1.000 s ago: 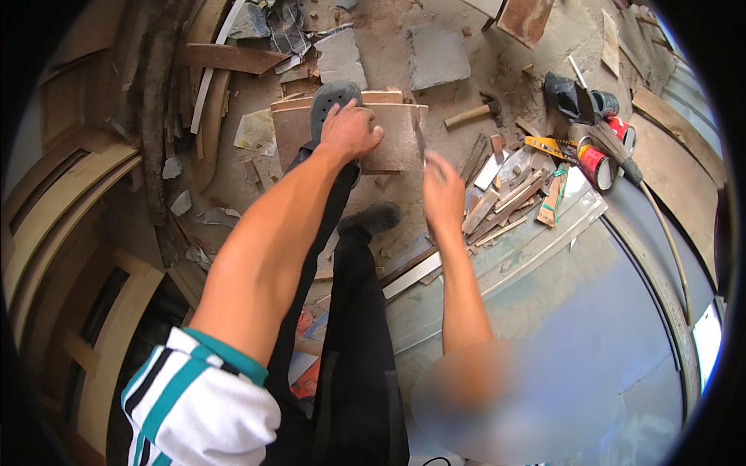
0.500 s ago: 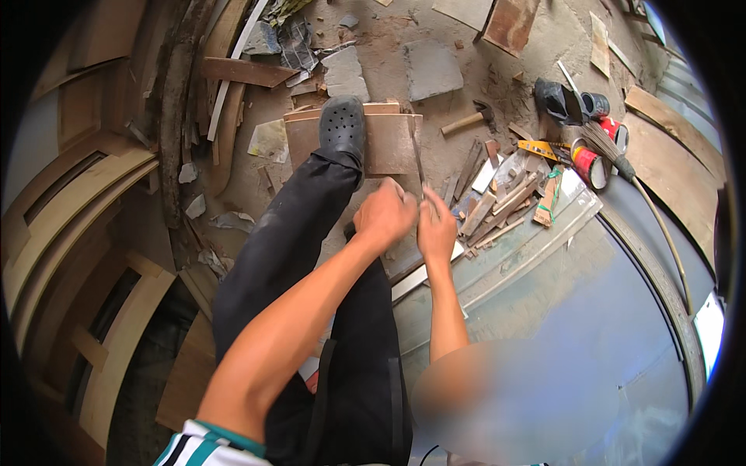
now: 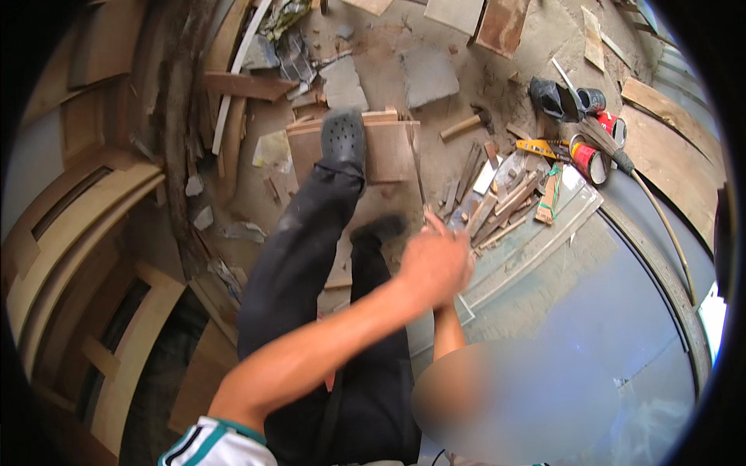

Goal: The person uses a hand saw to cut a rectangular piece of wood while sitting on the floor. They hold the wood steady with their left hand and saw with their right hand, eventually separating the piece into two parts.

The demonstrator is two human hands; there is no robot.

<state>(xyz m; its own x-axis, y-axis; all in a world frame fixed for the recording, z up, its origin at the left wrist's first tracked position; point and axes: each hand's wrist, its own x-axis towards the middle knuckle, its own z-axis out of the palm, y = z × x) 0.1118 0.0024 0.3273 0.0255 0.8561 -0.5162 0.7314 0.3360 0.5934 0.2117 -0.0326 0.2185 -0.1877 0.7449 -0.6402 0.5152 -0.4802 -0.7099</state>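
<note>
One blurred left hand [image 3: 435,266] overlaps the right hand [image 3: 444,226] beside the near end of a thin dark blade [image 3: 421,183], at the right edge of a brown board [image 3: 391,152] under a shoe [image 3: 343,141]; we cannot tell either grip.

The board [image 3: 392,151] looks wooden, the clog [image 3: 343,141] matt plastic, the slab [image 3: 429,76] rough.
</note>
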